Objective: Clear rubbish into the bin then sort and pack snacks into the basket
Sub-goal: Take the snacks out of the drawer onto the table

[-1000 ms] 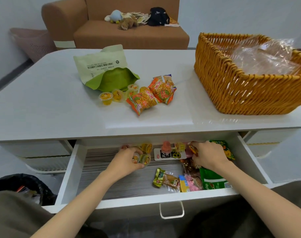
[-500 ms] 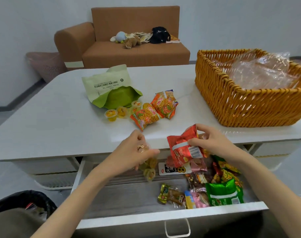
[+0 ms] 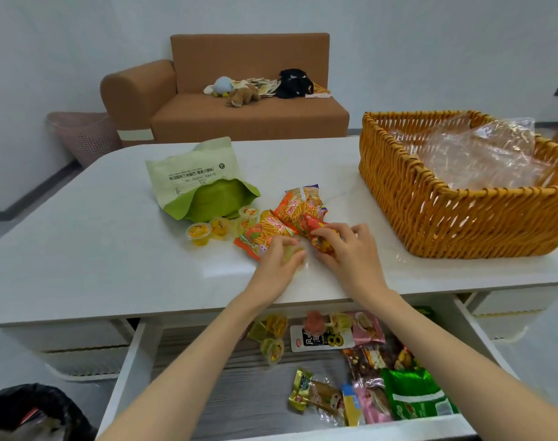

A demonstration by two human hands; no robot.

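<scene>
On the white table (image 3: pixel 80 249), my left hand (image 3: pixel 279 264) curls round a small jelly cup (image 3: pixel 295 252). My right hand (image 3: pixel 347 253) holds a red snack packet (image 3: pixel 315 232) down beside two orange snack packets (image 3: pixel 300 208). Further jelly cups (image 3: pixel 198 233) sit in front of a torn green bag (image 3: pixel 201 179). The wicker basket (image 3: pixel 430 218) stands at the right with clear plastic (image 3: pixel 475 154) inside. Below the table the open drawer (image 3: pixel 134 361) holds mixed snack packets (image 3: pixel 411 393) and jelly cups (image 3: pixel 272 350).
A bin with a black liner (image 3: pixel 32 409) shows at the bottom left, on the floor. A brown sofa (image 3: pixel 249 119) with soft toys stands behind the table, and a pink basket (image 3: pixel 80 138) sits beside it.
Both hands rose from the drawer to the tabletop. The left brought a jelly cup, the right a red packet, and they now sit by the orange packets.
</scene>
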